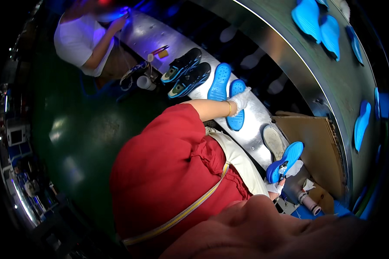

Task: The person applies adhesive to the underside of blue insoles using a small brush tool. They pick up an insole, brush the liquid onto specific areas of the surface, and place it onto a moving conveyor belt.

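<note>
My left hand (240, 102), in a white glove, reaches across a blue shoe sole (236, 121) on the metal bench, its fingers closed over the edge. Beside it another blue sole (220, 80) lies flat with its holed, ridged side up. At the lower right my right hand (275, 189), also gloved, holds up a tilted two-tone blue shoe sole (293, 153); most of its fingers are hidden. A small black and silvery thing (282, 168) shows against that sole, its kind unclear. Close by lies a worn, pale sole-shaped piece (273, 140).
A pair of black and blue sneakers (188, 71) stands farther along the bench (149, 32). A co-worker (80, 43) sits at the far left end. Cardboard (311, 142) stands between the bench and a conveyor belt (285, 26) carrying several blue soles. A roll (309, 203) lies lower right.
</note>
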`<state>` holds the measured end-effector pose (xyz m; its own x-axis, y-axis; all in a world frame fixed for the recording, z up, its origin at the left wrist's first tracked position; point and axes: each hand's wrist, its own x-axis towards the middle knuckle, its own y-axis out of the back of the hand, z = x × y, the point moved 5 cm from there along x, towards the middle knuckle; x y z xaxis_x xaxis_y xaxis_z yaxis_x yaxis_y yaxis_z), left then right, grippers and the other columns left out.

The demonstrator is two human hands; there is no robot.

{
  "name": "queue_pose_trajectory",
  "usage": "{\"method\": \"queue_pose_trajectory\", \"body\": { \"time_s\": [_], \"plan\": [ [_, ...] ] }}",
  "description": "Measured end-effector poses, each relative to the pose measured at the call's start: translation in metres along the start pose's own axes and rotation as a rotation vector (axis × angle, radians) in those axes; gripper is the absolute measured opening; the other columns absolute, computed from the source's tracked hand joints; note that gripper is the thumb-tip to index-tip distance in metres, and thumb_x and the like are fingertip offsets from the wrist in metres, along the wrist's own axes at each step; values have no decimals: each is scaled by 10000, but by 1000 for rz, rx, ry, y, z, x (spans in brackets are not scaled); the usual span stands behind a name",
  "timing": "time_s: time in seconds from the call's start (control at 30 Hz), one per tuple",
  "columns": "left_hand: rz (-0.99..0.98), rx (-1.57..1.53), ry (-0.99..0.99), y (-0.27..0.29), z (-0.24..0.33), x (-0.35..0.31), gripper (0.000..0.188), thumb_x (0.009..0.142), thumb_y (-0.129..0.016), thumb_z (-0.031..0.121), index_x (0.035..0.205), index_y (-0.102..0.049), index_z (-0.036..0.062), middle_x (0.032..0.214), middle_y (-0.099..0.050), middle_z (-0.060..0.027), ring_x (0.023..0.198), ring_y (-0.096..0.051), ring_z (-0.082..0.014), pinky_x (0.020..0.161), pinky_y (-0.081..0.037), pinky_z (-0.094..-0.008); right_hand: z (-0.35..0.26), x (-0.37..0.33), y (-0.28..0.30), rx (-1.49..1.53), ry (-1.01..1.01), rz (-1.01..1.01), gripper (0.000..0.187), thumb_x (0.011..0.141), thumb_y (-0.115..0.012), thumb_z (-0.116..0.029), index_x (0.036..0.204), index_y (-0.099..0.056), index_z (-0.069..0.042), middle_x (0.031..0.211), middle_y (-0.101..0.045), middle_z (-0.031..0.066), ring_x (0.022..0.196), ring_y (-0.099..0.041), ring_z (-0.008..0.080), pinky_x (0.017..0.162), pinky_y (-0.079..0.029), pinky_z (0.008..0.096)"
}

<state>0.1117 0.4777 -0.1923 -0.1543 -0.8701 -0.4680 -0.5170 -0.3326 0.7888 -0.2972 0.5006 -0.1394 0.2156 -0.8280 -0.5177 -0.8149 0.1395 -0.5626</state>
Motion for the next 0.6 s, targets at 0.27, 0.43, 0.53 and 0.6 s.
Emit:
{"method": "queue_pose_trajectory", "body": {
  "time_s": [0.27, 0.43, 0.53, 0.6],
  "plan": [
    [78, -70, -42, -34, -32, -31, 595, 745, -720, 468, 1224, -684, 117, 1336, -608, -105, 1384, -414, -323, 1204, -110, -588, 24, -17, -33, -6, 13, 78, 386, 960, -640, -320, 1301, -538, -170, 1393, -555, 59, 1265, -531, 272, 1074, -401, 514],
    [78, -189, -90, -38, -40, -35, 553, 764, -711, 434, 1237, -673, 150, 1383, -565, -91, 1396, -387, -311, 1199, -117, -585, 41, -24, -54, 9, 56, 129, 321, 947, -659, -304, 1233, -580, -179, 1360, -571, 41, 1230, -547, 273, 1047, -420, 513],
    [139, -389, -4, -28, -39, -37, 471, 785, -691, 288, 1241, -666, 175, 1428, -522, -75, 1419, -347, -297, 1205, -151, -541, 45, -22, -71, 29, 48, 74, 300, 943, -666, -280, 1214, -590, -174, 1310, -604, 38, 1187, -573, 262, 1028, -437, 493],
    [332, -587, 32, -13, -35, -45, 474, 784, -670, 243, 1251, -658, 167, 1431, -516, -85, 1409, -360, -309, 1205, -169, -520, 47, -21, -81, 44, 26, 88, 265, 950, -659, -260, 1194, -597, -179, 1295, -611, 35, 1179, -578, 263, 1030, -444, 472]
  ]
}}
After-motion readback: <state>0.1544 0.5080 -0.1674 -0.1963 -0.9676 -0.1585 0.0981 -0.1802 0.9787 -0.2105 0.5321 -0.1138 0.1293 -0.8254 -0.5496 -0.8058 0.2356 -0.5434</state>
